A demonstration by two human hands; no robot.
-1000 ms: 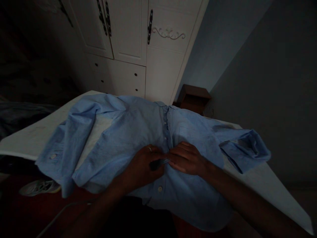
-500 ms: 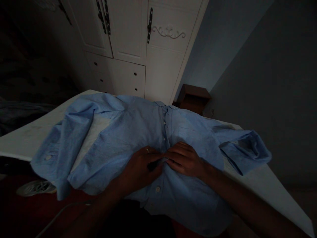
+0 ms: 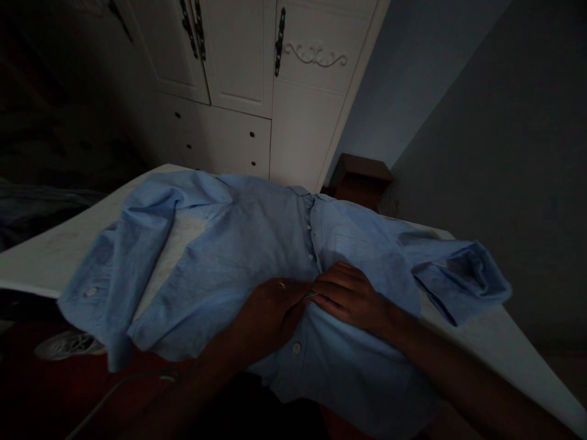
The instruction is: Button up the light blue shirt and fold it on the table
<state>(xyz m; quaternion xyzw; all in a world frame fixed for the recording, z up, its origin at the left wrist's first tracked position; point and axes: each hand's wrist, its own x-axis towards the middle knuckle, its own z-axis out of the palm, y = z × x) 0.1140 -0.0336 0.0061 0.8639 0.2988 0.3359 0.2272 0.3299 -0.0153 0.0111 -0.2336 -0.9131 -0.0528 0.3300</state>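
A light blue button-up shirt point(image 3: 257, 232) lies spread front side up, its collar at the far edge. My left hand point(image 3: 273, 315), with a ring on one finger, pinches the shirt's front placket near the middle. Meeting it there, my right hand point(image 3: 346, 293) is closed on the same strip of cloth, fingertips against the left ones. A shirt button point(image 3: 296, 348) shows below the hands, and smaller ones run up the placket above them. Whatever button sits between the fingertips is hidden.
Beneath the shirt is a white board point(image 3: 41, 256). A white wardrobe point(image 3: 238, 67) stands behind, with a small brown cabinet point(image 3: 364, 166) to its right. On the red floor at left are a shoe point(image 3: 68, 345) and a pale cable point(image 3: 105, 397).
The left hand has rolled over and closed up, so the dark gap by its thumb no longer shows. Both hands stay at the placket; the view has shifted slightly.
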